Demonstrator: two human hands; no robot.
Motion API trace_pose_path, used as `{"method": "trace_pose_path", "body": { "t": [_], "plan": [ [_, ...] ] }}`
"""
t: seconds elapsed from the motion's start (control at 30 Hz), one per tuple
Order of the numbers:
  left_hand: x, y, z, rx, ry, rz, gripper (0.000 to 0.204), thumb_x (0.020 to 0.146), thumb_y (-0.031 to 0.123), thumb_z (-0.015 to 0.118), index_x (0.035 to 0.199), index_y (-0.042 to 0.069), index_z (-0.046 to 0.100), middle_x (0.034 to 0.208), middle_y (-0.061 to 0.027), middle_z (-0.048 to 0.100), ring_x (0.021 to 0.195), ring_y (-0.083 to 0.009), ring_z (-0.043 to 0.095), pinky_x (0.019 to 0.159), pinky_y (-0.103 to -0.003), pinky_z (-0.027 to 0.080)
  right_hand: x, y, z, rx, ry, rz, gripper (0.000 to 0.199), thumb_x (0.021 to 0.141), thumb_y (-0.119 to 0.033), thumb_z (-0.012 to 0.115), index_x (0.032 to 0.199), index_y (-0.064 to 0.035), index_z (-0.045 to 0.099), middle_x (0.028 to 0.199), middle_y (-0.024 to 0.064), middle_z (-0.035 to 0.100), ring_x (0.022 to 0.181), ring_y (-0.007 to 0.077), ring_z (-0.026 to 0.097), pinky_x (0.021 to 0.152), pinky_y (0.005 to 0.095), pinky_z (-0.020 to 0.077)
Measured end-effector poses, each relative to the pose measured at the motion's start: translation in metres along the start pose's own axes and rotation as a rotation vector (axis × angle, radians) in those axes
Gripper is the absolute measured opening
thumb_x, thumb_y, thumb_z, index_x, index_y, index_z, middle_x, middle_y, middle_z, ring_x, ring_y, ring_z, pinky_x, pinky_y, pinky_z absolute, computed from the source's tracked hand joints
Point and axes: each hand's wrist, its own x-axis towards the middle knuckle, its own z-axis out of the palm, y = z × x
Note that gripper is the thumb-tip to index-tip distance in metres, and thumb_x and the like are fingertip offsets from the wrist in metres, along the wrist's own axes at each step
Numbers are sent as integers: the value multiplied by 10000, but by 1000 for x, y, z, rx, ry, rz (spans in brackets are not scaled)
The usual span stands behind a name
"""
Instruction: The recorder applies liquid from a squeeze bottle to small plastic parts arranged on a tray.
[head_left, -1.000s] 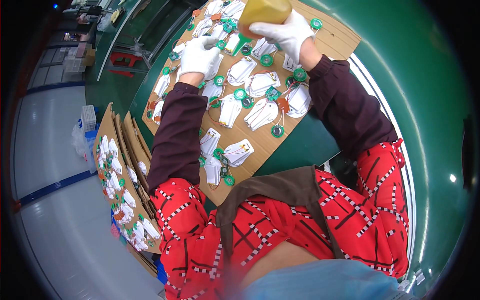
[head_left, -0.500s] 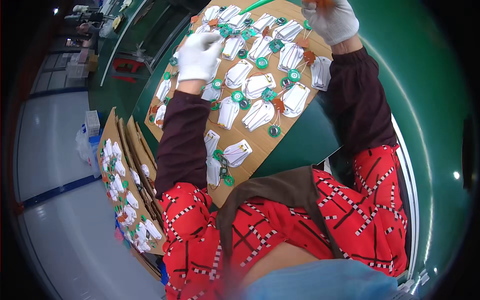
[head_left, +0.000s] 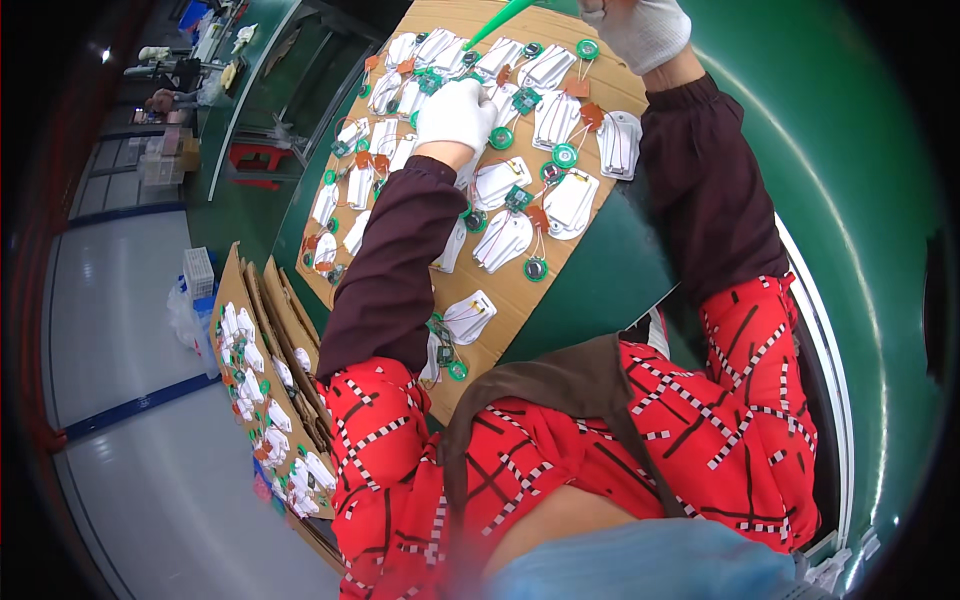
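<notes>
My left hand, in a white glove, is closed with its fingertips at a small green circuit board among the parts. The fingers hide whether they grip it. My right hand, also gloved, is at the top edge with its fingers curled and partly cut off; what they hold is too blurred to name. A green tapered stick slants in from the top edge, its tip over the white parts. Below the hands, white plastic housings with wires, round green-rimmed parts and orange-brown pieces cover a cardboard sheet.
The cardboard lies on a green table. At the lower left, more cardboard sheets stand on edge, with similar parts on the outermost. A red stool and a white basket are farther left.
My left hand has moved right and slightly down, from the left parts to the circuit boards. My right hand has shifted a little left and up. The whole view has tilted slightly.
</notes>
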Motion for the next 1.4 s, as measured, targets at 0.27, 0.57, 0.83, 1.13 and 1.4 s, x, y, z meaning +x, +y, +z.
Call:
{"method": "trace_pose_path", "body": {
  "t": [0.27,0.57,0.83,1.13,1.4],
  "plan": [
    [-7,-34,-1,-294,-19,-94,209,755,183,645,850,-3,661,790,-113,669,659,-168,636,613,-278,503,-8,21,20,-1229,497,10,323,742,-306,707,928,-54,628,719,12,604,526,77,513,480,203,413],
    [-13,-53,11,-460,-24,-81,171,758,106,653,817,-53,625,750,-94,654,644,-129,640,594,-239,519,-11,59,6,-1281,299,-17,589,655,-203,784,1163,-26,544,1034,77,632,933,176,599,829,301,477],
    [-15,-55,10,-619,-41,-129,248,705,215,651,791,-17,666,717,-115,678,668,-175,649,662,-283,502,-13,71,8,-1571,321,-6,586,615,-187,792,1129,-20,565,1040,112,643,948,193,609,857,305,466],
    [-15,-60,14,-555,-8,-89,272,700,238,662,813,-9,663,764,-136,667,717,-215,644,688,-302,495,-14,74,8,-1509,309,-52,594,608,-186,803,1129,-24,567,1040,106,644,961,189,605,864,303,462],
    [-16,-58,12,-526,-24,-83,286,695,249,669,826,-5,663,798,-146,651,757,-232,630,710,-315,486,-14,76,5,-1627,350,-34,634,588,-222,822,1134,-29,566,1046,109,641,971,218,606,875,320,457]
  ]
}}
